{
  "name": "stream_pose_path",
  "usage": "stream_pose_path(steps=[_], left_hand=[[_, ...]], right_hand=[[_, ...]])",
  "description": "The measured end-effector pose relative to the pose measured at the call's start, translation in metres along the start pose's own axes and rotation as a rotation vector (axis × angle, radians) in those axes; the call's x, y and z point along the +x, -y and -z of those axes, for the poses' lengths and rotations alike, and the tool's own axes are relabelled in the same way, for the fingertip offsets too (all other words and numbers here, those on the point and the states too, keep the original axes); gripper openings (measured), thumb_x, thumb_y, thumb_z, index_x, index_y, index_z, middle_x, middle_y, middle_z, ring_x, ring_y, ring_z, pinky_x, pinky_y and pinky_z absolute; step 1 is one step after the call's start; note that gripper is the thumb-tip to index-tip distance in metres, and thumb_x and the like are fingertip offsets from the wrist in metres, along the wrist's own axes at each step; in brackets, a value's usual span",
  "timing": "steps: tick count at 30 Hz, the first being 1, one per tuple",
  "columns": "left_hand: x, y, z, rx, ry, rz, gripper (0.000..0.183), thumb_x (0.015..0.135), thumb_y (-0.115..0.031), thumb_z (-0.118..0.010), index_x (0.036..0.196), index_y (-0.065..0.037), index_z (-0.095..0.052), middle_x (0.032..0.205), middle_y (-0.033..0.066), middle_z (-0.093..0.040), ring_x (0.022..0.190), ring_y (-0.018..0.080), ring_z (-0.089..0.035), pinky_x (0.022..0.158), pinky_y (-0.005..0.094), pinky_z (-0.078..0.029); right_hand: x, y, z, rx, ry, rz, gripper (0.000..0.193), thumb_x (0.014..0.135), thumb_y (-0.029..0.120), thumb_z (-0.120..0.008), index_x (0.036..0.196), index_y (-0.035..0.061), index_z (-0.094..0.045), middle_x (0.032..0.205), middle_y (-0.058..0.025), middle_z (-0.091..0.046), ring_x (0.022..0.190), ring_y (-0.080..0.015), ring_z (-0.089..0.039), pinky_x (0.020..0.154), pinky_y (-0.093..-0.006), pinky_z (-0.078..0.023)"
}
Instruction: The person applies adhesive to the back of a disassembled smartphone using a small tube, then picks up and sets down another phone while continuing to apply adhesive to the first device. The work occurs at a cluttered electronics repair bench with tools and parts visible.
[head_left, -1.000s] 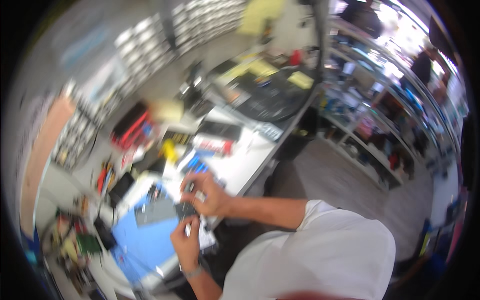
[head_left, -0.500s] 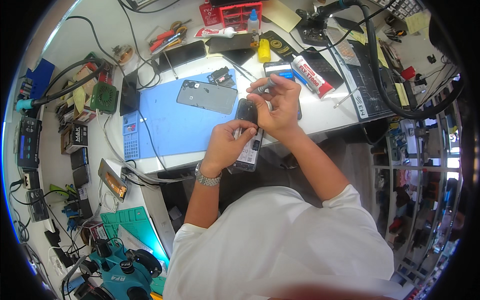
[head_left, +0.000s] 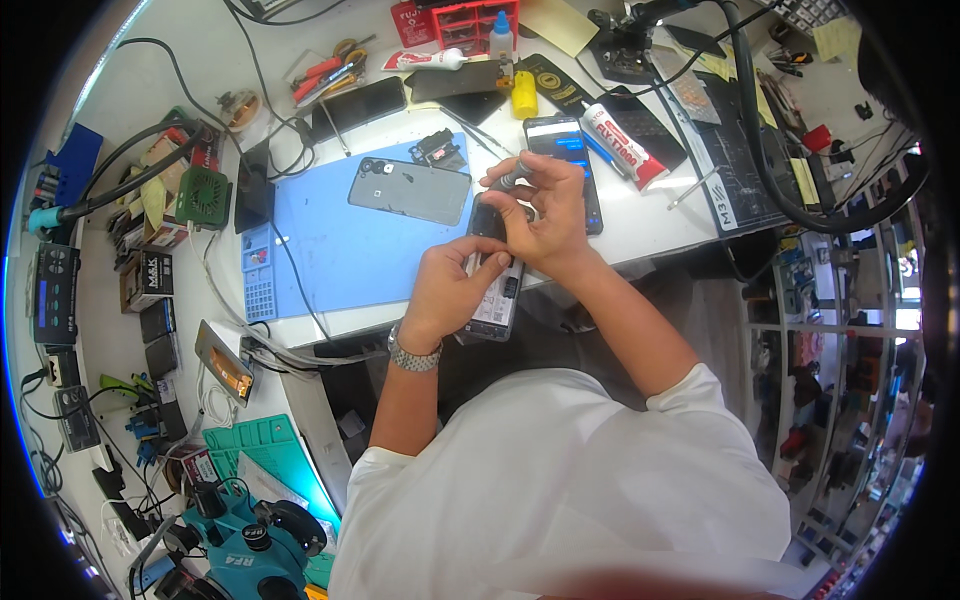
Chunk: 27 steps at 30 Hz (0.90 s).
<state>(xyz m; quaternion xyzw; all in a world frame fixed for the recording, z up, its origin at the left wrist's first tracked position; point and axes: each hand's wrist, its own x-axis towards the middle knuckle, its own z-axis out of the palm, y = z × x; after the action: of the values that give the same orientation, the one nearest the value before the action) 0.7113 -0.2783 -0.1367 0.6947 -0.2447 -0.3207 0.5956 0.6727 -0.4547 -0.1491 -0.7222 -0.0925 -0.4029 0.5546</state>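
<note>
An opened smartphone with its inside exposed is held at the table's front edge. My left hand is closed on its left side, thumb and fingertips over the middle. Above the phone's far end, my right hand grips a small screwdriver by its grey handle, tilted over the phone. Its tip is hidden by my fingers. Farther left lies a detached grey back cover with camera holes, beside a small black phone part, both on the blue mat.
Just beyond my right hand lies a phone with a lit screen. Near it are a red-and-white glue tube and a yellow bottle. Cables cross the left side, above a teal microscope. Tweezers lie beyond the mat.
My right hand and the screwdriver have shifted slightly left and down over the phone, uncovering more of the lit phone behind. My left hand keeps its hold. The whole view has shifted a little.
</note>
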Motion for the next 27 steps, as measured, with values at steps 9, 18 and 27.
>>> stream_pose_path(steps=[9,18,27], left_hand=[[0.0,0.002,-0.001,-0.044,0.006,0.011,0.018,0.101,-0.014,-0.077,0.111,0.001,-0.079,0.092,0.0054,-0.079,0.079,0.0065,-0.068,0.069,0.0257,-0.055],[-0.003,0.001,0.001,-0.112,0.049,0.031,0.016,0.1,-0.011,-0.078,0.11,0.002,-0.079,0.094,0.0048,-0.079,0.08,0.0064,-0.069,0.07,0.0248,-0.055],[-0.002,0.003,0.002,-0.081,0.054,0.017,0.017,0.1,-0.011,-0.078,0.11,0.002,-0.079,0.095,0.0052,-0.079,0.081,0.0068,-0.069,0.07,0.0246,-0.055]], right_hand=[[0.007,0.001,-0.003,0.198,-0.277,-0.254,0.067,0.094,-0.008,-0.076,0.14,-0.0013,-0.028,0.117,-0.0213,-0.065,0.103,-0.0209,-0.071,0.078,-0.0311,-0.066],[0.02,-0.004,0.009,0.22,-0.278,-0.551,0.07,0.094,0.0,-0.082,0.139,-0.007,-0.029,0.111,-0.0225,-0.067,0.099,-0.0205,-0.073,0.078,-0.0305,-0.065],[0.019,-0.009,0.009,0.265,-0.293,-0.583,0.071,0.093,-0.001,-0.083,0.14,-0.0068,-0.029,0.111,-0.0219,-0.067,0.101,-0.0207,-0.072,0.084,-0.0305,-0.064]])
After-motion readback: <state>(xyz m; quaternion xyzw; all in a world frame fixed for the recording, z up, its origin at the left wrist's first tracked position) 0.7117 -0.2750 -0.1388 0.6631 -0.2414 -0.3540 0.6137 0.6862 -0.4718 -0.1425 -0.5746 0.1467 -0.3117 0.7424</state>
